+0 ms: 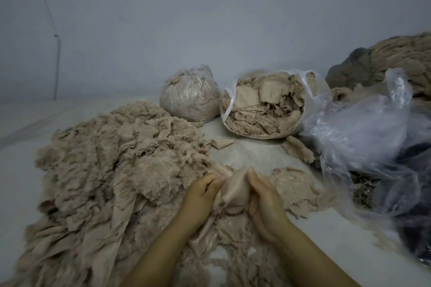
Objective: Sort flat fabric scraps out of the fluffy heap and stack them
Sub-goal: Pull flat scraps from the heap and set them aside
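Two bare hands hold a smooth, flat beige fabric scrap [234,190] between them: the left hand [200,196] has its grip curled, pinching the scrap's left edge, while the right hand [263,198] cups its right side with fingers bent round it. A large fluffy beige heap of fibre and cloth [112,170] spreads left of the left grip. Beyond both grips sits an open clear plastic bag packed with flat beige scraps [263,105].

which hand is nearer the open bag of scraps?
Right. The right hand lies below the open bag; the left hand sits further left, by the fluffy heap.
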